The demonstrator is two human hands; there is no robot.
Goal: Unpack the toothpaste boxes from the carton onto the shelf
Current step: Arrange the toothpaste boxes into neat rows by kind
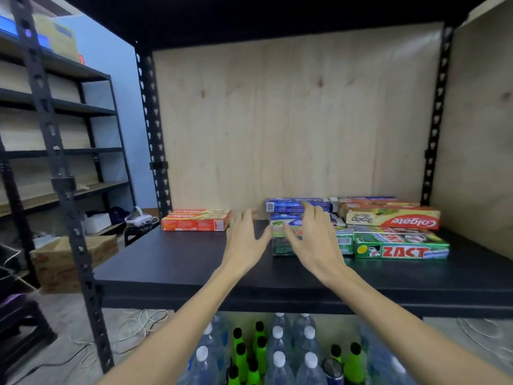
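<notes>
Looking down past the front edge, there's a bunch of clear water bottles point(279, 354) with white caps and some bright green bottles point(259, 348) with black caps packed on the level underneath. Above that is the black shelf point(172, 262) where both arms reach in.

The left hand point(244, 240) is spread wide, fingers straight and apart, holding nothing, hovering over the shelf board. The right hand point(313, 237) is splayed just as wide, also holding nothing, and it sits in front of a small stack of green and blue toothpaste boxes point(283, 240) in the middle of the shelf. Can't tell if the fingers actually touch the stack, it's pretty blurry there.

Off to the right, a green Zact box point(402, 247) lies flat near the shelf's front, and a yellow-red Colgate box point(391, 216) lies on top of the pile just behind it, print upside down to the camera. A blue box point(297, 205) sits at the back of the middle stack. Over on the left, well apart from the rest, is a pair of red Colgate boxes point(195, 220) side by side.

Behind everything there's a plywood back panel point(291, 115). Further left on the floor is a brown carton point(72, 259), and beyond it another black rack point(55, 107).
</notes>
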